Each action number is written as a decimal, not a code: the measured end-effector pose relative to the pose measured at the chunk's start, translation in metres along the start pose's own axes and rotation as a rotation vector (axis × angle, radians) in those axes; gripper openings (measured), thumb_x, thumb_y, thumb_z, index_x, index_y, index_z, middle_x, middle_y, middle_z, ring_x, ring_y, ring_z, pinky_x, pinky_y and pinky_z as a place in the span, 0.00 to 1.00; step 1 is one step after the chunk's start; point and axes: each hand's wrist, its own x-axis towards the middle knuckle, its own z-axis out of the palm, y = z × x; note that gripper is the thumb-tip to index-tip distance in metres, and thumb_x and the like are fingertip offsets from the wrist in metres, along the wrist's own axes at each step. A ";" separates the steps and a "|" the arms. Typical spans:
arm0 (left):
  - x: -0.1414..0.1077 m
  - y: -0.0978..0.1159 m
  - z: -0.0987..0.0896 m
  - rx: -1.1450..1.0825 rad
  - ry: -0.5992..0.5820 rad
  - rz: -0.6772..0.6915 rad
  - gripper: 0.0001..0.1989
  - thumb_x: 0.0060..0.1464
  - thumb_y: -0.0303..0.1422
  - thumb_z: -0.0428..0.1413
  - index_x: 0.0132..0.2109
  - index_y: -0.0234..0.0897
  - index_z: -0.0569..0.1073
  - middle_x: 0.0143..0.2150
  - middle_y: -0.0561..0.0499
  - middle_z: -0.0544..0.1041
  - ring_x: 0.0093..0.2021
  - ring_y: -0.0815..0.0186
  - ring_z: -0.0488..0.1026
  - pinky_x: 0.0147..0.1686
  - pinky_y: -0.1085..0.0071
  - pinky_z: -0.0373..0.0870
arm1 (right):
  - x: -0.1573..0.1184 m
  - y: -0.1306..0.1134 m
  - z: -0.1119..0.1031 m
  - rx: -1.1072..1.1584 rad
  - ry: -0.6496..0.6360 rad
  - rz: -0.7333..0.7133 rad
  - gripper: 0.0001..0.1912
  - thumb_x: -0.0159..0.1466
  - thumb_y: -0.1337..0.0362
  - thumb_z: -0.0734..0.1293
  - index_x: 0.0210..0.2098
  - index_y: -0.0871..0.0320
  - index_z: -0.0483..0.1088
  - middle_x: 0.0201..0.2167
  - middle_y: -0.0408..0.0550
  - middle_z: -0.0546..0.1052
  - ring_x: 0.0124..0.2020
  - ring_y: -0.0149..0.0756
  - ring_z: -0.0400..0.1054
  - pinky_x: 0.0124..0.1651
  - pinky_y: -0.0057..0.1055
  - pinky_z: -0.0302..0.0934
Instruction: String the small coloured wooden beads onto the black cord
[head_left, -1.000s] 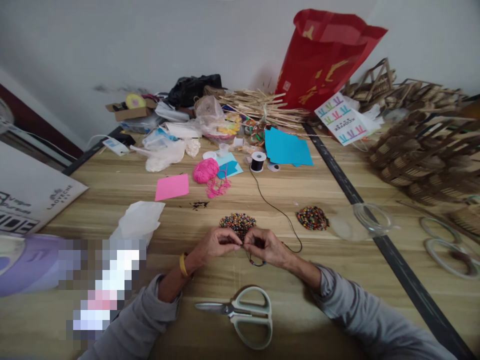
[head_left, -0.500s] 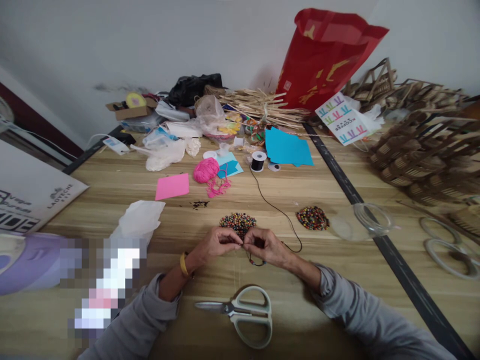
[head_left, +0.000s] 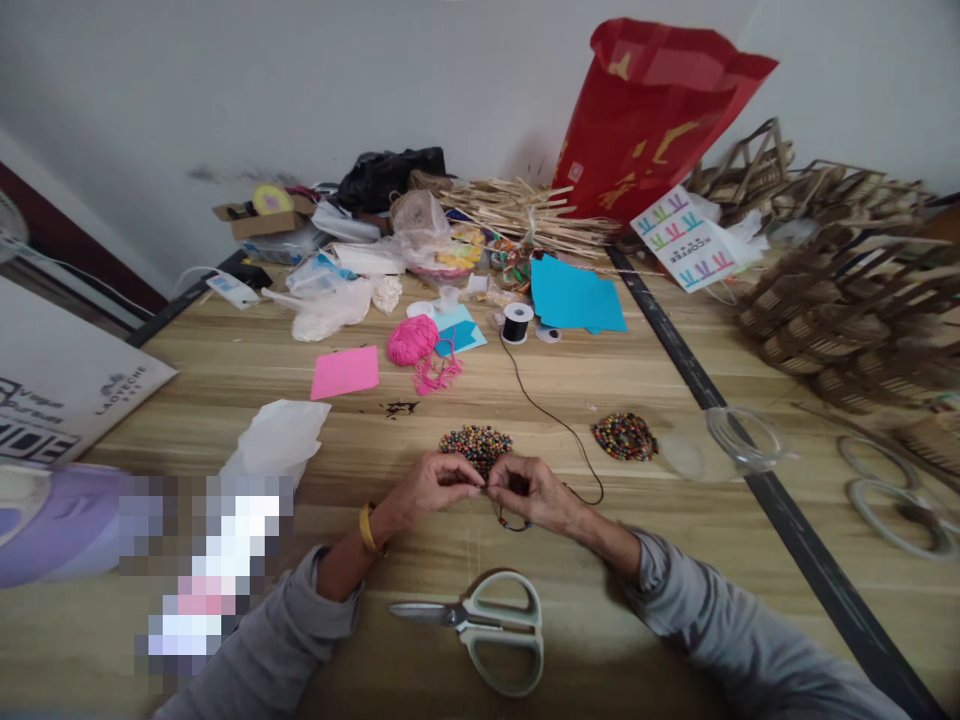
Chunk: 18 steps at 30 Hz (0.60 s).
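My left hand (head_left: 439,482) and my right hand (head_left: 531,492) meet fingertip to fingertip, each closed in a pinch. What sits between the left fingertips is too small to make out. Below my right hand hangs a short curve of black cord strung with a few beads (head_left: 514,523); the pinched part is hidden by the fingers. Fine pale threads (head_left: 471,545) drop below the left fingertips. Just behind both hands lies a heap of multicoloured beads (head_left: 474,444). Black cord (head_left: 551,413) runs from a spool (head_left: 517,323) toward my right hand. Scissors (head_left: 480,620) lie in front of me.
A coil of strung beads (head_left: 625,437) and clear tubing (head_left: 744,440) lie to the right. Pink yarn (head_left: 412,341), a pink paper (head_left: 345,373) and blue sheets (head_left: 576,292) are farther back. Woven baskets (head_left: 832,310) crowd the right; a red bag (head_left: 652,120) stands behind.
Almost nothing differs. Both hands keep their pinch at the same spot, with only a very slight shift of the fingers.
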 end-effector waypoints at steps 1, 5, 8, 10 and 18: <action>0.000 0.000 0.000 0.003 0.003 0.003 0.09 0.44 0.32 0.62 0.33 0.30 0.78 0.31 0.46 0.79 0.32 0.67 0.73 0.35 0.73 0.69 | 0.000 0.000 0.000 0.002 -0.001 0.004 0.10 0.60 0.60 0.65 0.28 0.62 0.67 0.22 0.42 0.66 0.22 0.25 0.57 0.24 0.22 0.52; 0.000 -0.001 0.000 -0.013 -0.006 0.002 0.09 0.44 0.32 0.62 0.33 0.30 0.77 0.31 0.47 0.79 0.32 0.67 0.73 0.35 0.73 0.69 | 0.000 0.000 0.000 0.004 -0.003 0.012 0.10 0.60 0.60 0.65 0.28 0.62 0.67 0.22 0.41 0.66 0.22 0.25 0.56 0.24 0.22 0.52; 0.000 0.001 0.000 -0.030 -0.016 -0.005 0.08 0.44 0.32 0.62 0.32 0.30 0.77 0.31 0.47 0.79 0.31 0.67 0.73 0.35 0.73 0.69 | 0.000 0.000 0.000 0.002 -0.006 0.009 0.09 0.59 0.62 0.65 0.28 0.62 0.66 0.22 0.41 0.65 0.22 0.25 0.56 0.24 0.22 0.51; 0.000 0.002 0.000 -0.039 -0.016 -0.006 0.08 0.43 0.32 0.62 0.32 0.30 0.77 0.31 0.47 0.79 0.31 0.67 0.73 0.35 0.72 0.69 | 0.000 0.000 0.000 -0.004 -0.004 0.003 0.08 0.59 0.63 0.65 0.29 0.62 0.67 0.22 0.41 0.65 0.22 0.25 0.56 0.24 0.22 0.51; 0.001 0.001 0.001 -0.045 -0.010 -0.011 0.08 0.43 0.30 0.62 0.32 0.29 0.77 0.31 0.47 0.78 0.31 0.67 0.73 0.35 0.73 0.69 | 0.000 0.000 0.001 0.000 -0.007 0.005 0.06 0.59 0.64 0.65 0.28 0.62 0.66 0.22 0.41 0.65 0.22 0.25 0.56 0.24 0.22 0.51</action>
